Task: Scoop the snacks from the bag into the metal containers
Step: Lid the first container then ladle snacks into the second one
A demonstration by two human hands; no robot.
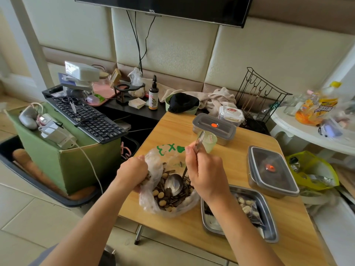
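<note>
Right hand (205, 173) and left hand (132, 170) at the snack bag (151, 200) on the surface (192, 227).
Left fingers (142, 160) clutch its rim; right fingers (189, 156) curl round a spoon (173, 184), bowl among what look like seeds (172, 200).

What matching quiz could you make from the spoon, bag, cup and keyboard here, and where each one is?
Things:
1 spoon
2 bag
3 cup
4 keyboard

Places:
A partly on the green box
B gripped by the left hand
C in front of the far lidded box
D bowl inside the bag, handle in the right hand

Pairs: 1-D; 2-B; 3-C; 4-A
</note>
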